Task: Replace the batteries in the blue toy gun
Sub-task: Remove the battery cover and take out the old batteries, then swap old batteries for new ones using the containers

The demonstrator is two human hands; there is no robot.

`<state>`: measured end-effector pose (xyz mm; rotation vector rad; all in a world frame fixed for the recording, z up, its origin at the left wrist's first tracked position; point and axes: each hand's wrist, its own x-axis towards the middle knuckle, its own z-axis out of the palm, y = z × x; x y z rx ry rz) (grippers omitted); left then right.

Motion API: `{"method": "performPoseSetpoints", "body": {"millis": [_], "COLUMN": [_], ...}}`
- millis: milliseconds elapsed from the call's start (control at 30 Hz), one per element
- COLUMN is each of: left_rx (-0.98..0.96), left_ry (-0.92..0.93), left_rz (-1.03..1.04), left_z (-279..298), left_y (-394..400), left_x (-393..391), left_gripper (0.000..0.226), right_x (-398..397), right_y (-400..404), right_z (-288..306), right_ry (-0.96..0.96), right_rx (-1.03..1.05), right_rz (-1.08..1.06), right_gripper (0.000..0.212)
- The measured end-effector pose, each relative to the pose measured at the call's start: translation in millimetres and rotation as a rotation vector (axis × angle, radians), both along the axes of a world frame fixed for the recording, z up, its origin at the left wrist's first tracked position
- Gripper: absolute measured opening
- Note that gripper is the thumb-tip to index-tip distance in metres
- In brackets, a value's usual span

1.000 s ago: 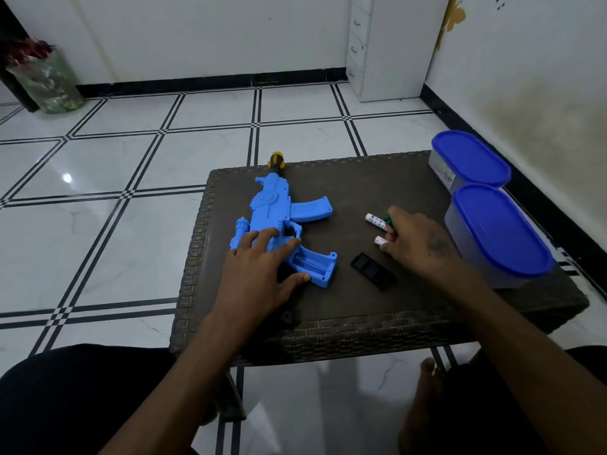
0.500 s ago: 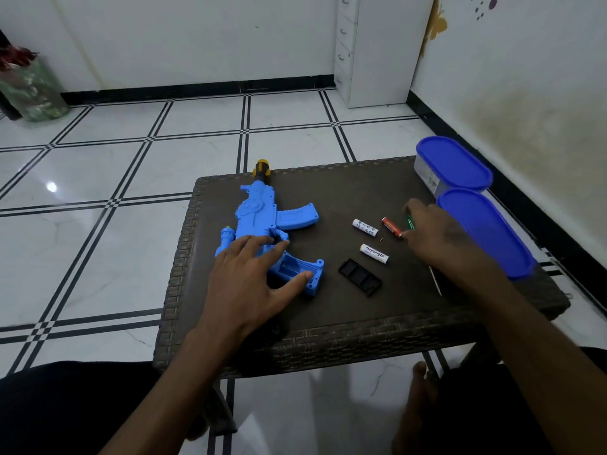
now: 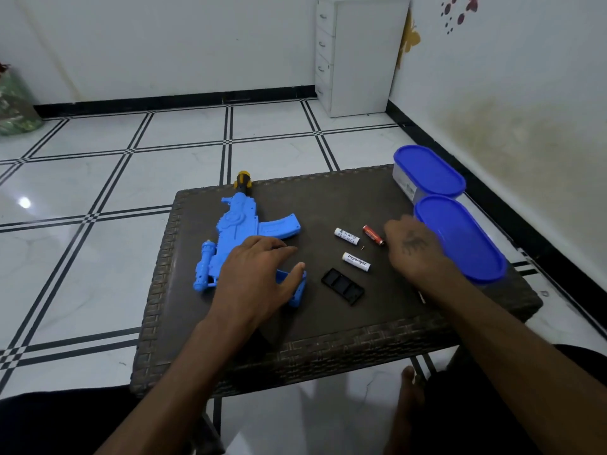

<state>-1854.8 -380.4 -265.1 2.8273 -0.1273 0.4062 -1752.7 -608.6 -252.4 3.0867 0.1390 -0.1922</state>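
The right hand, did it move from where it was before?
Yes. The right hand slid right, off the white batteries, toward the blue-lidded container.

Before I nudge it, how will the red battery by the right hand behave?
The red battery is a small smooth cylinder lying on its side, so it will probably roll if pushed sideways. It looks light and rigid. The woven table may slow it, but the tiny screw nearby could get knocked.

Home room: tiled floor (image 3: 269,149), white drawer cabinet (image 3: 358,57), wall decals (image 3: 460,11), wicker table (image 3: 328,336).
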Motion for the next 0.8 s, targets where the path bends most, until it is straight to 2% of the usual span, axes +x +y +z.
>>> {"method": "performPoseSetpoints", "body": {"millis": [200,333,467,567,700,800], "left_rx": [0.003,-0.003,-0.039,-0.079,-0.094,-0.086], "left_ry": [-0.015,-0.039,-0.089,-0.127,-0.159,-0.124], "left_rz": [-0.041,-0.057,-0.076,-0.078,-0.097,-0.113], "left_z": [-4,-2,6,12,14,15], "left_y": [-4,-9,-20,-30,-38,-38], "left_x": [8,21,41,55,72,83], "left_gripper": [0.032,0.029,0.024,0.022,0.020,0.024], "right_x": [-2,21,66,97,130,144], "right_y": [0,-7,-26,-46,-67,-73], "right_z": [7,32,51,45,35,35], "right_ry": [0.021,-0.191,-0.334,-0.282,-0.061,0.035], "right_rx": [0.048,0.200,0.237,0.113,0.158,0.249], "right_rz": [0.045,0.127,0.031,-0.082,-0.260,-0.239], "right_gripper": [0.036,0.027,0.029,0.050,0.085,0.081]}}
